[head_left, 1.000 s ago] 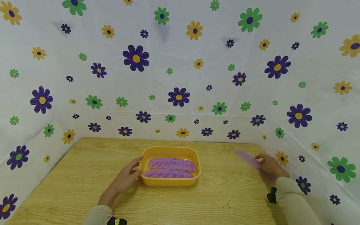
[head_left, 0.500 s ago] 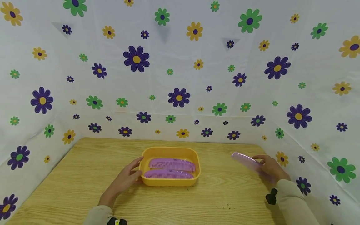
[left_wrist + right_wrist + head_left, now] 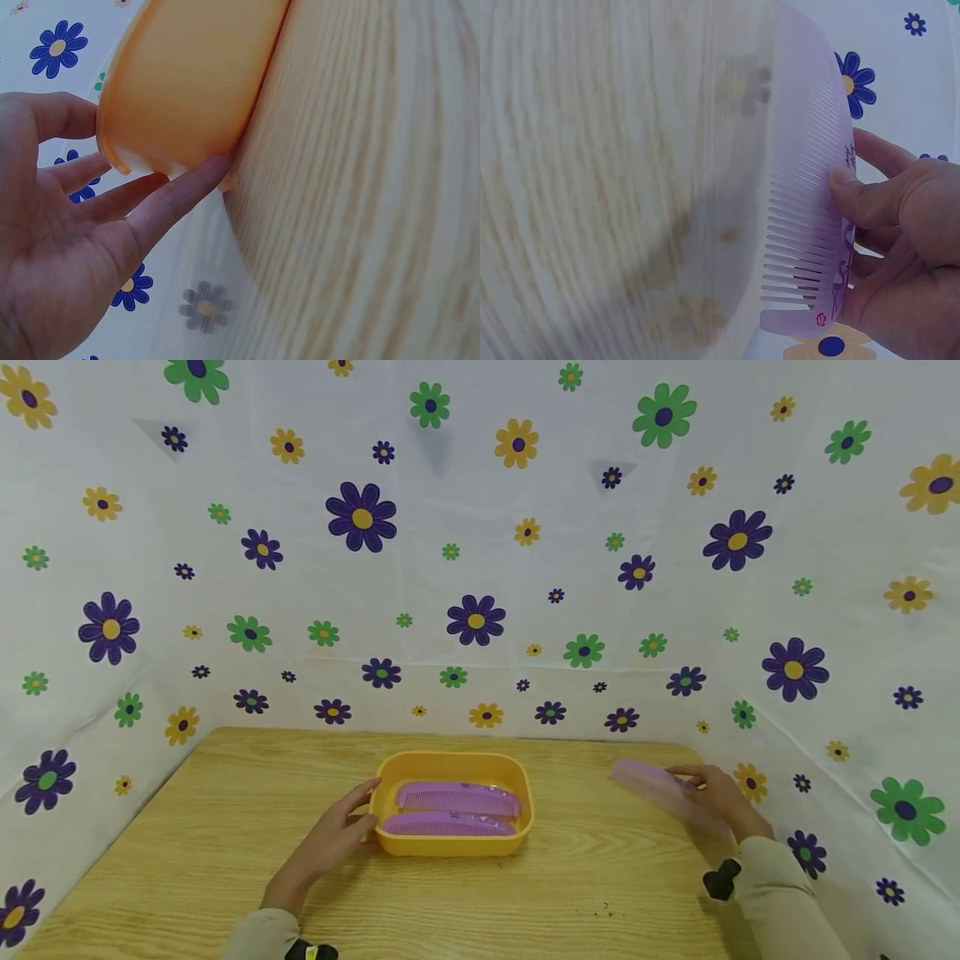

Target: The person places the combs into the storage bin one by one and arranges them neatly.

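A yellow plastic tub stands on the table and contains two purple combs, a rear comb and a front comb, lying side by side with teeth toward me. At the tub's left end my left hand rests its fingertips against the rim and end wall, fingers spread and fairly straight, as the left wrist view confirms. Over on the right, my right hand pinches a third purple comb by its spine, thumb on the near face and fingers behind. This comb is held tilted near the table's right edge, partly blurred in the head view.
The wood-grain table has a few dark specks toward its front right. A white curtain printed with flowers encloses the back and both sides.
My right hand has shifted slightly left and up with the comb, whose tilt varies between frames. The left hand, the tub and the two combs in it stay put.
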`<action>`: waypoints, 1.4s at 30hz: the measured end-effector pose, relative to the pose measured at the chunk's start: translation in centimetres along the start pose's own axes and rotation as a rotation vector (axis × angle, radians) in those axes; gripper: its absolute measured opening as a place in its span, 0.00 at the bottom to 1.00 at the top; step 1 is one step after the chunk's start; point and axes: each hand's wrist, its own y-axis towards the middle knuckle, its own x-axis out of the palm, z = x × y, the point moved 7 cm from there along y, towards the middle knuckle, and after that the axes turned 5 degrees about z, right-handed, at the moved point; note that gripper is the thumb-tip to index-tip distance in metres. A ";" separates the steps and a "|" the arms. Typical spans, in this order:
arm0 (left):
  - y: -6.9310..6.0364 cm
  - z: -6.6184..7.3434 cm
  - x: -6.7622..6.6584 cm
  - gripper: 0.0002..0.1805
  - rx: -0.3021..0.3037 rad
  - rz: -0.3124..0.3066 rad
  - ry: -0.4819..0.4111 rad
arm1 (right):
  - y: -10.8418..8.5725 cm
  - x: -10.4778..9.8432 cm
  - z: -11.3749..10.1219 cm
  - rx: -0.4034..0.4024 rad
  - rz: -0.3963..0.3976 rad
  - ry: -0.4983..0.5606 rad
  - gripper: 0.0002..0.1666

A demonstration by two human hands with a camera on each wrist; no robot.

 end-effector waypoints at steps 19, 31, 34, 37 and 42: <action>0.1 -0.5 -0.1 0.35 -0.021 0.008 -0.003 | 1.2 0.1 -3.8 -0.060 -0.004 0.015 0.21; 0.2 -0.5 0.0 0.34 -0.018 0.002 -0.010 | 2.0 -0.4 -8.3 -0.193 -0.022 0.055 0.21; 0.2 -0.5 0.0 0.34 -0.018 0.002 -0.011 | 2.1 -0.5 -9.4 -0.210 -0.017 0.047 0.20; 0.2 -0.5 0.0 0.34 -0.021 0.003 -0.009 | 2.2 -0.5 -10.6 -0.229 -0.018 0.042 0.20; 0.2 -0.5 -0.1 0.35 -0.024 0.010 0.007 | 2.4 -0.4 -12.6 -0.247 -0.038 0.074 0.20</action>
